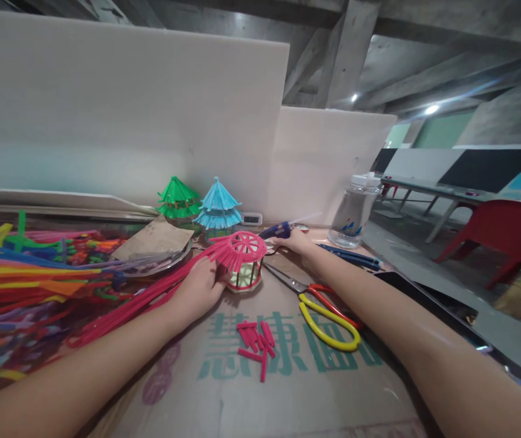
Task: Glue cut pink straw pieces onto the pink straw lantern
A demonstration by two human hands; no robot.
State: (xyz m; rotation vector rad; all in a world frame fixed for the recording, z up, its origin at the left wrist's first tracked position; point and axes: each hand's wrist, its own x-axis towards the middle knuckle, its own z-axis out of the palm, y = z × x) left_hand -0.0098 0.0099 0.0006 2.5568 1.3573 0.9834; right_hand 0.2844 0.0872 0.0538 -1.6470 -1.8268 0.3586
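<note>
Left hand (pixel 199 289) grip: fingers curled against the side of the small pink pipe-cleaner pavilion model (pixel 243 261), steadying it; thumb side hidden behind the fringe, so can't tell whether it's a full pinch. Right hand (pixel 293 242) lies flat further back, fingertips at the blue-handled tool (pixel 277 230); grip on it not resolvable, fingers look loosely spread.

Pavilion stands upright on the brown cardboard sheet with green printed characters (pixel 224 389) covering the surface, centre of view. Long axis vertical, roof up, tilted slightly toward the camera so the spoked round top shows. Roof: pink fuzzy spokes in a ring, with a fringe hanging at the edge. Body: pale posts on a pink base ring. Long pink pipe cleaners (pixel 141 298) trail from under the left hand off to the left.

Just in front: pile of short cut pink pipe-cleaner pieces (pixel 255 344). Right of it: scissors with yellow and red handles (pixel 324 310), blades pointing toward the pavilion. Behind: green pipe-cleaner pavilion (pixel 178 199) and light blue pipe-cleaner pavilion (pixel 218 210), both upright, touching. Far left: heap of multicoloured pipe cleaners (pixel 23 274), blurred. Clear plastic bottle with white cap (pixel 354 213) to the right rear. White partition board (pixel 127 115) behind everything. Red plastic chair (pixel 506 234) well off to the right.

Both forearms are cut off by the bottom edge.
</note>
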